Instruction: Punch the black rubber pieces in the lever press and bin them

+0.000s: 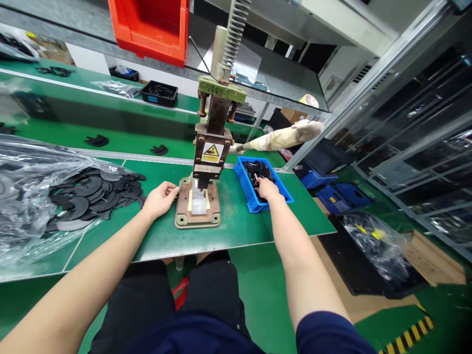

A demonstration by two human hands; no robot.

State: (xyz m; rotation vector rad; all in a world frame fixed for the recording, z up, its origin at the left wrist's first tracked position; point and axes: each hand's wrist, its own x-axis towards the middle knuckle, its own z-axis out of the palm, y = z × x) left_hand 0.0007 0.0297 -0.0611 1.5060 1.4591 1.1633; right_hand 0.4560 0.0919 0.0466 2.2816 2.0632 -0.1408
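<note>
My left hand [161, 199] rests on the green bench at the left edge of the hand press [210, 147], its fingers curled, with nothing visible in them. The thumb tip lies against the press's base plate [182, 216]. On that plate, under the ram, sits a light metal block [199, 202]. My right hand [267, 188] reaches into a blue bin [252, 200] of small black parts [258, 169]. Its fingers are bent together among the parts, and whatever they grip is hidden. Left of my left hand, flat black curved pieces [92, 191] spill from a clear plastic bag [22, 196].
The press's cloth-wrapped lever [283, 137] juts out to the right above the blue bin. A red bin [149, 29] stands on the shelf overhead. Behind the press are a black tray [159, 93] and two small stacks of black pieces. Boxes lie on the floor at right.
</note>
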